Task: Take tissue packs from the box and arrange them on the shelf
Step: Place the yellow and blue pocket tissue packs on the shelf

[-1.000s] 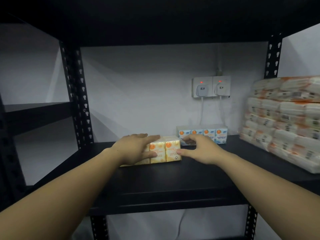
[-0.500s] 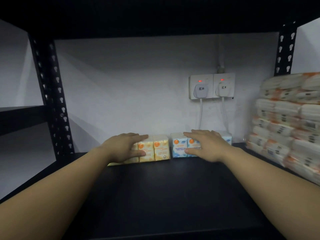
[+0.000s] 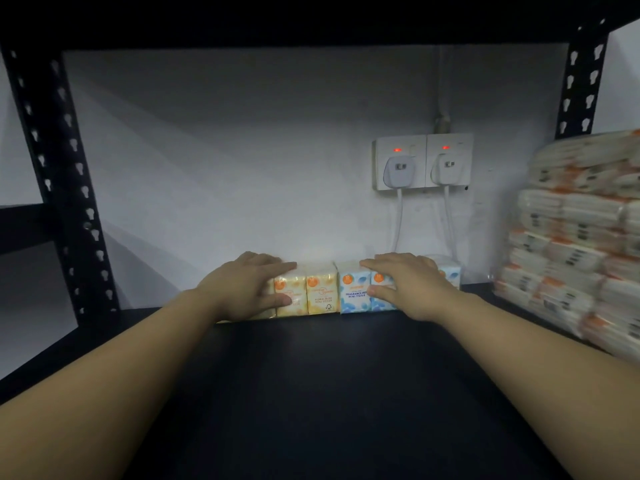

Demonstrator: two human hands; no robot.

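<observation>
A row of small yellow tissue packs point(image 3: 320, 294) stands at the back of the black shelf board point(image 3: 311, 393), touching a row of blue tissue packs point(image 3: 353, 294) on its right. My left hand point(image 3: 242, 285) lies on the yellow packs with straight fingers over their top and the thumb on their front face. My right hand point(image 3: 408, 285) lies the same way on the blue packs and hides most of them. Both rows sit close to the white wall. The box is out of view.
A tall stack of large orange-and-white tissue bundles point(image 3: 575, 237) fills the shelf's right end. Two wall sockets point(image 3: 422, 161) with plugs and hanging cables sit just above the blue packs. Black perforated uprights point(image 3: 59, 174) frame the bay, and the upper shelf point(image 3: 311, 19) hangs low overhead.
The yellow packs slid back from the shelf's front area to the wall and now stand beside the blue packs. My right hand shifted from the yellow packs onto the blue ones.
</observation>
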